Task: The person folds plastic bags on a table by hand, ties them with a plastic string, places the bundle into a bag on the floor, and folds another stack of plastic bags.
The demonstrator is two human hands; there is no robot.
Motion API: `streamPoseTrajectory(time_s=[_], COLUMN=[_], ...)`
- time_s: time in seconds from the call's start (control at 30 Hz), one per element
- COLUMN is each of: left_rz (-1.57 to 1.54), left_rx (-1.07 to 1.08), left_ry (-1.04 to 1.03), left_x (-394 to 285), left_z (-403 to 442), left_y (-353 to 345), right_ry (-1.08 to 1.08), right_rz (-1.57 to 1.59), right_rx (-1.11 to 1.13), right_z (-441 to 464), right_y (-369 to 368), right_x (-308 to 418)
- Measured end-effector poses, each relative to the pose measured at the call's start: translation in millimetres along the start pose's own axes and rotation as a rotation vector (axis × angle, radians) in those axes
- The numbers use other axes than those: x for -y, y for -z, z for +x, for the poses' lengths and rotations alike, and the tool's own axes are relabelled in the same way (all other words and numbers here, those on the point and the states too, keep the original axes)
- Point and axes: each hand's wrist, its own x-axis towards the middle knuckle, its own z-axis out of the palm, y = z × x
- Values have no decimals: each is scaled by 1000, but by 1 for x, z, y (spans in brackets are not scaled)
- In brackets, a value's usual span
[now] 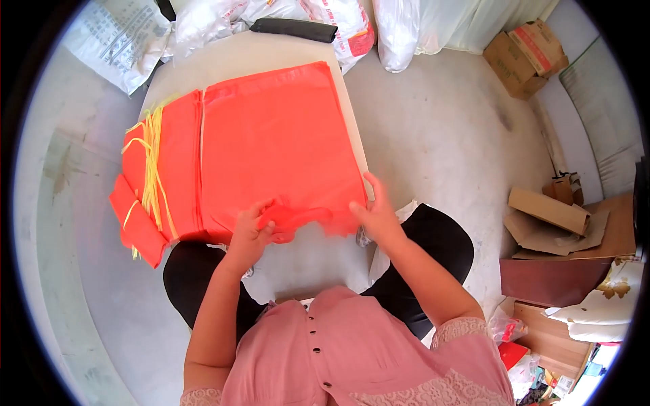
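A wide stack of flat red plastic bags (277,135) lies on a table in front of me. My left hand (252,233) is closed at the stack's near edge, with thumb and fingers on a loose, crumpled red bag (291,218). Toward the near right corner, my right hand (379,213) has its thumb and forefinger apart, the thumb over the red plastic; its other fingers are partly hidden. The plastic between the hands is smeared by motion. On the left, yellow strings (154,169) lie across more red bags (177,159), beside a folded red bundle (139,220).
The pale table (217,61) bears a black roll-like object (294,29) at its far end. White sacks (396,34) stand behind it. Cardboard boxes (525,57) are at the far right, and an opened carton (555,227) lies nearer on the right.
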Motion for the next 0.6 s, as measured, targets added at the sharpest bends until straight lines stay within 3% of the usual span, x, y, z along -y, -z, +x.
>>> streamPoseTrajectory(time_s=[0.07,0.17,0.3,0.6], left_rz=[484,657,776,848], left_rx=[-70,-76,-136,-128], left_ry=[-263,-287,-386,-419], left_x=[9,0,4,5], left_z=[-3,-9,-12,-16], left_y=[-3,-10,-15,-12], right_ry=[-53,-24,-135,6], right_rz=[3,-85,-72,-209], right_rx=[-8,3,-2,238], right_z=[-28,-60,-86,-24], right_y=[-2,6,19,-16], right_x=[10,3,4,102])
